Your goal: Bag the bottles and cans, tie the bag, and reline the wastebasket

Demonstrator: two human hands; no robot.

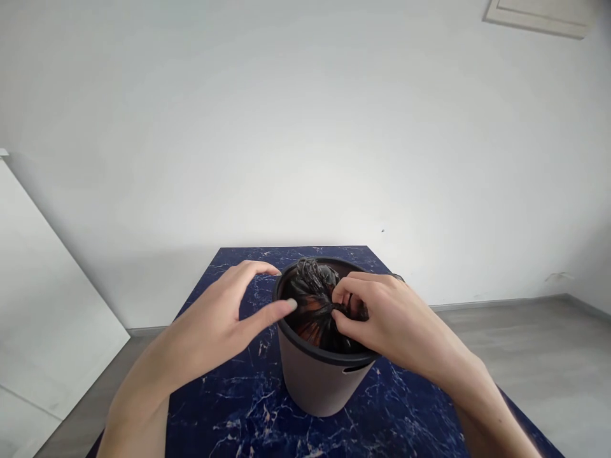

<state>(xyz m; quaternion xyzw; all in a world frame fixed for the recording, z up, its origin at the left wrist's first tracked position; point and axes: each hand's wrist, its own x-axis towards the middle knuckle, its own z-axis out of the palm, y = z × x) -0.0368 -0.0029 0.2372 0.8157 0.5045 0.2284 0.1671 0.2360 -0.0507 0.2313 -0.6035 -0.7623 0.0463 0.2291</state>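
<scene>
Pinching: right hand (386, 308), fingertips closed on gathered black bag (312, 308) | left hand (224, 312): half-open, apparently empty, beside bin (319, 381) | risk: thin-looking plastic may tear if tugged

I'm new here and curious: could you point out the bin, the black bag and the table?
Bin (321, 380): head view, on its outer wall.
Black bag (314, 303): head view, on its gathered folds.
Table (243, 397): head view, on its bare blue top.
</scene>
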